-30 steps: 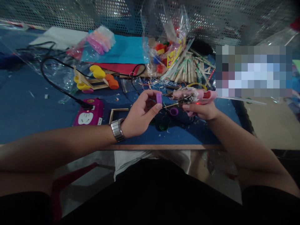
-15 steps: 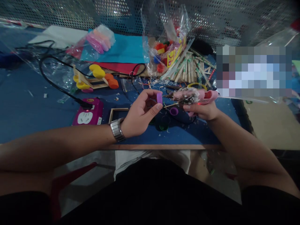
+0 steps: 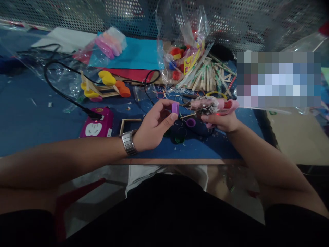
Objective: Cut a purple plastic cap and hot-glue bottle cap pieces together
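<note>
Between thumb and fingers, my left hand (image 3: 155, 123) pinches a small purple cap (image 3: 175, 108) on edge. My right hand (image 3: 222, 120) grips a pink glue gun (image 3: 213, 105) whose front is smeared with dark and whitish residue. Its nozzle points left, right beside the cap; whether they touch I cannot tell. A clear glue stick (image 3: 264, 109) juts from the gun's back end. Below the gun, another purple cap (image 3: 191, 122) lies on the table near a thin wooden stick. A green cap (image 3: 180, 140) sits in shadow closer to me.
Left of my hand stand a purple power strip (image 3: 104, 120) with a black plug and a small wooden frame (image 3: 131, 120). Farther back are a stick model with yellow and orange caps (image 3: 108, 79), a clear bag of colored caps (image 3: 177, 58), and bundled sticks (image 3: 203, 73).
The purple cap in my left hand has turned slightly, showing more of its open rim. The glue gun and my right hand have hardly moved.
</note>
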Available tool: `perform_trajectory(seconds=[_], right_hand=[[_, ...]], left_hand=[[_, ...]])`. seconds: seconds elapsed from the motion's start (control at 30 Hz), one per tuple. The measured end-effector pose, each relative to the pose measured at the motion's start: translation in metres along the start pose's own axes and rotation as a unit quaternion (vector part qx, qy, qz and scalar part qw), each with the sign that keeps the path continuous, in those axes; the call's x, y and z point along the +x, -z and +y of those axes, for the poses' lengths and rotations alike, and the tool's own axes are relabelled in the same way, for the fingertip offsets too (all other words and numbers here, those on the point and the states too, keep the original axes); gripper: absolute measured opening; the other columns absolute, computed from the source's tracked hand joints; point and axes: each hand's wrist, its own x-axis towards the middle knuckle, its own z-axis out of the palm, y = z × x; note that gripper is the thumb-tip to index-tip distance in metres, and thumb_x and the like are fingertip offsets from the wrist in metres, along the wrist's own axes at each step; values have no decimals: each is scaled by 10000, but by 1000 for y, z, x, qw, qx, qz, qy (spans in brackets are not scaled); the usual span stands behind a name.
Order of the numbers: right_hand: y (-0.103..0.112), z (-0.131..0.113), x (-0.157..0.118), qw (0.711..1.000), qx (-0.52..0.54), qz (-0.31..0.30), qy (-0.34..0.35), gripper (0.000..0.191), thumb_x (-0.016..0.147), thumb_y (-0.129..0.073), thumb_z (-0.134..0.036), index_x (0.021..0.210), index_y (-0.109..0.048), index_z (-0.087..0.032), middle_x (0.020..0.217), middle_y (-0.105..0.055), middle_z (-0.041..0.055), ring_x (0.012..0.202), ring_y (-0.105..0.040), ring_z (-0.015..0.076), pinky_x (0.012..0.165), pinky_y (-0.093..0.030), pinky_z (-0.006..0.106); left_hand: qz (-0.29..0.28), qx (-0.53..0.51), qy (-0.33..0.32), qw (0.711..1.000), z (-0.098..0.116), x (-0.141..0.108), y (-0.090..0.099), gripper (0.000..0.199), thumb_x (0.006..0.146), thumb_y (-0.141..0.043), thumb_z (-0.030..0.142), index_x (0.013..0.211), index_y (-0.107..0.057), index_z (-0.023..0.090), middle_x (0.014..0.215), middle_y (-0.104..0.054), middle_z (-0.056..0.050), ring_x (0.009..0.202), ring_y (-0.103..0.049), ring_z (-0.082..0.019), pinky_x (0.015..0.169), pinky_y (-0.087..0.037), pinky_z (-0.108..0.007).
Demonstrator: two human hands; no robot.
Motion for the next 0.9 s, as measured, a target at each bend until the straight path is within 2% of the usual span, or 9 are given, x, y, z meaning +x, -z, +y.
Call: perform_trajectory(seconds=[0.1, 0.17, 0.23, 0.33, 0.47, 0.53, 0.63, 0.77, 0.9], right_hand=[[1, 5, 1, 1000, 6, 19, -9, 510, 881, -926, -516, 1361, -847, -362, 1359, -812, 38, 667, -660, 133, 399, -467, 226], [2, 9, 1, 999, 12, 35, -29, 535, 854, -946, -526, 1342, -852, -328, 1130, -835, 34, 604, -609, 119, 402, -463, 226], [2, 13, 1, 998, 18, 46, -46, 570, 837, -953, -560, 1333, -848, -299, 909, -784, 14, 581, -583, 125, 414, -468, 232], [1, 16, 1, 996, 30, 61, -54, 596, 823, -953, -609, 1301, -839, -273, 780, -712, -3, 594, -588, 147, 436, -473, 253], [-4, 14, 5, 995, 38, 75, -59, 530, 775, -959, -696, 1017, -824, -244, 738, -678, 3, 605, -603, 162, 469, -475, 284], [-6, 12, 9, 996, 40, 65, -45, 558, 769, -933, -762, 902, -778, -243, 750, -680, 15, 630, -624, 172, 494, -482, 300], [-9, 11, 14, 997, 58, 49, -30, 618, 760, -896, -839, 937, -756, -264, 817, -704, 22, 664, -658, 180, 512, -467, 310], [-11, 9, 15, 995, 74, 64, -26, 644, 783, -850, -882, 995, -708, -290, 901, -718, 13, 667, -658, 173, 578, -511, 340], [-12, 7, 16, 993, 78, 92, -6, 592, 814, -875, -820, 983, -672, -291, 815, -653, -8, 666, -609, 167, 607, -526, 334]], left_hand=[[2, -32, 14, 999, -4, -1, 0, 447, 1085, -654, 634, 1287, -614, 237, 971, -640, -33, 785, -632, -141, 659, -553, -281], [4, -59, 28, 998, -7, -1, 0, 452, 1081, -659, 634, 1304, -586, 248, 1011, -646, -38, 788, -637, -138, 641, -550, -273], [7, -79, 40, 996, -9, 0, 0, 452, 1075, -681, 613, 1328, -554, 260, 1049, -658, -44, 788, -636, -135, 630, -547, -266], [7, -98, 50, 994, -12, 1, 0, 437, 1069, -705, 570, 1337, -536, 269, 1066, -662, -42, 789, -632, -127, 630, -543, -253], [10, -104, 53, 993, -14, 1, -1, 391, 1074, -696, 522, 1330, -527, 279, 1065, -646, -35, 793, -628, -127, 628, -542, -247], [11, -103, 49, 993, -14, 2, 0, 382, 1072, -698, 507, 1324, -518, 282, 1050, -626, -31, 795, -617, -133, 620, -540, -249], [5, -96, 40, 995, -14, 3, -1, 382, 1062, -713, 491, 1310, -511, 281, 1025, -592, -23, 776, -578, -136, 619, -539, -261], [5, -82, 33, 996, -11, 5, -2, 373, 1048, -731, 483, 1282, -527, 275, 1001, -575, -21, 750, -550, -134, 616, -536, -273], [8, -57, 31, 998, -10, 4, -2, 360, 1055, -727, 486, 1277, -556, 260, 1004, -587, -25, 765, -556, -134, 621, -535, -267]])
